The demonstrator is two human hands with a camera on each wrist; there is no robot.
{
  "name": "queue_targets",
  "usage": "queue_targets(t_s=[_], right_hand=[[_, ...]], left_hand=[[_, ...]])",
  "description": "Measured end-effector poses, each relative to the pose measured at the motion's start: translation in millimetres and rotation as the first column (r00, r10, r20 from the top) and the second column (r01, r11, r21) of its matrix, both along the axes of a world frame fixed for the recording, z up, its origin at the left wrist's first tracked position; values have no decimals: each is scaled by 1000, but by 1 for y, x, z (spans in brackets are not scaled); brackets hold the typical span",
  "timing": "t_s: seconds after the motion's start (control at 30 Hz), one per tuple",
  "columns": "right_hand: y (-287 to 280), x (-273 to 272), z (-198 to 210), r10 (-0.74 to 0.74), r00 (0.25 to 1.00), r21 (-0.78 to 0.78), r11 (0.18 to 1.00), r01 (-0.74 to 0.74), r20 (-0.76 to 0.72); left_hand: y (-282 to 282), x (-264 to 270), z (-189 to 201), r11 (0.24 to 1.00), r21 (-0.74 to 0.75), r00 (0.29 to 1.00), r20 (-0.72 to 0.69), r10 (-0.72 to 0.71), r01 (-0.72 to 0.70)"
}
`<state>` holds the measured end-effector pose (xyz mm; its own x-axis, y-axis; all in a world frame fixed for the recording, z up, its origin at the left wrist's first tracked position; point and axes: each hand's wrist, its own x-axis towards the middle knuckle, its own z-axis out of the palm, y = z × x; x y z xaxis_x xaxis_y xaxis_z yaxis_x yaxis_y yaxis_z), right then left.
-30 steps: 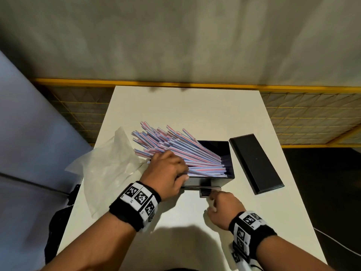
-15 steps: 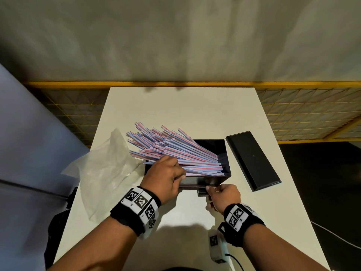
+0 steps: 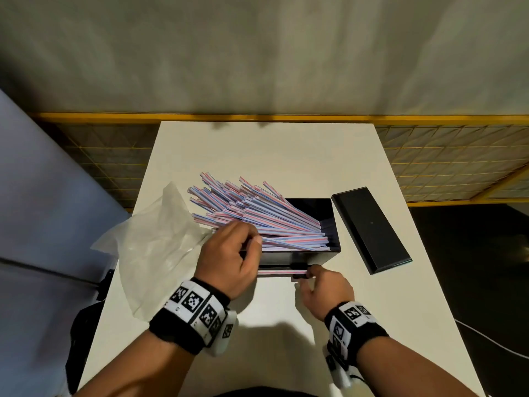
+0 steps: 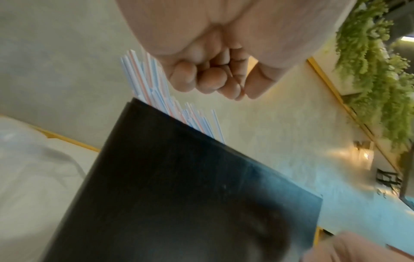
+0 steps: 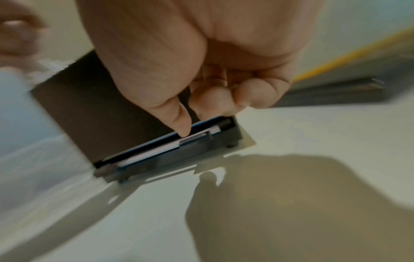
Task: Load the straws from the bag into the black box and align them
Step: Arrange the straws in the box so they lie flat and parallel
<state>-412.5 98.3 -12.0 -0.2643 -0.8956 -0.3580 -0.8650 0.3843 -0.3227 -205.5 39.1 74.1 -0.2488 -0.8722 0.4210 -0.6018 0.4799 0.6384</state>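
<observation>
Red-and-blue striped straws (image 3: 257, 213) fan out leftward from the open black box (image 3: 300, 255) mid-table. My left hand (image 3: 253, 239) sits on the bundle at the box's near-left rim. In the left wrist view my left hand (image 4: 241, 88) is curled tight above the box wall (image 4: 190, 195), with a thin pale strip like a straw between thumb and forefinger. My right hand (image 3: 310, 273) is at the low tray along the box's front base, where a single straw (image 3: 280, 272) lies. Its thumb (image 5: 182, 124) and forefinger pinch the end of that straw (image 5: 156, 154).
The box's black lid (image 3: 369, 227) lies flat just right of the box. The crumpled clear plastic bag (image 3: 154, 242) sprawls over the table's left edge. The white table (image 3: 257, 150) is bare behind the box. Yellow railing and mesh run beyond it.
My right hand has moved up from the table to the box's front tray and taken the end of the straw there. The left hand has stayed on the bundle.
</observation>
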Motion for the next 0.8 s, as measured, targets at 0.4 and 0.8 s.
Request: queue_targets(t_s=[0.4,0.8], right_hand=[[-38,40,18,597,769,226,801,-554,-230],[-45,-5,113,456,854,-317,795,-518,-251]], left_hand=[[-18,10,4,976,141,959,-211,191,-164],[-28,37,-11,778,446,681,-397,615,-443]])
